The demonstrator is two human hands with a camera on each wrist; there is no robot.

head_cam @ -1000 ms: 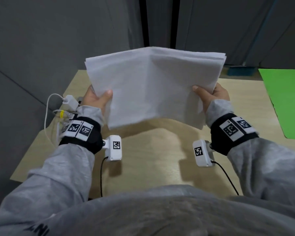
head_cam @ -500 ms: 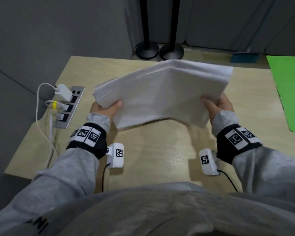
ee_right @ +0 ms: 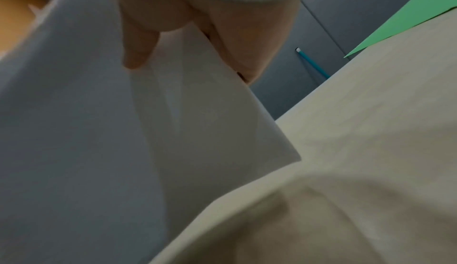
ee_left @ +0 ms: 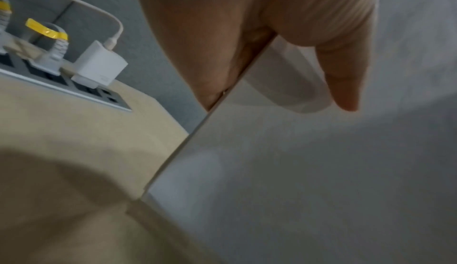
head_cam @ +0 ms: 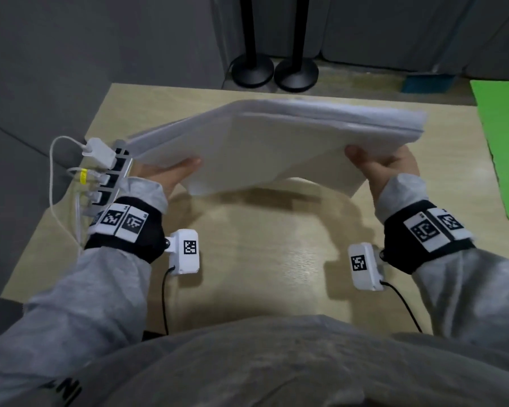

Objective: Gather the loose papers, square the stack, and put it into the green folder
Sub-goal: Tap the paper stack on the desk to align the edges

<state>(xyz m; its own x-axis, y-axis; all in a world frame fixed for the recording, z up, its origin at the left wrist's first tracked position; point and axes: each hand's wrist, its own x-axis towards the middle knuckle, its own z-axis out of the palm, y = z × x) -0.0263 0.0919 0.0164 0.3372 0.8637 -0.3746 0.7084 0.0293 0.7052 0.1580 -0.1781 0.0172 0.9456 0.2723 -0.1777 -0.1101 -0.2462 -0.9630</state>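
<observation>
A white stack of papers (head_cam: 276, 142) hangs above the wooden table (head_cam: 262, 259), tilted with its far edge higher. My left hand (head_cam: 171, 171) grips its left side, thumb on the near face, fingers hidden behind. My right hand (head_cam: 382, 163) grips the right side the same way. In the left wrist view the thumb (ee_left: 341, 72) presses on the paper stack (ee_left: 309, 170). The right wrist view shows my thumb (ee_right: 138, 49) on the paper stack (ee_right: 99, 141). The green folder (head_cam: 503, 142) lies flat at the table's right edge, also seen as a green folder (ee_right: 408, 13) corner.
A power strip (head_cam: 109, 177) with white plugs and cables sits at the table's left edge, close to my left hand. Two black stand bases (head_cam: 274, 69) stand on the floor beyond the far edge. A teal object (head_cam: 426, 82) lies beyond the far right corner.
The stack has gone from nearly upright and high to lower and tilted flatter towards the table. Both hands came down with it and keep their grip.
</observation>
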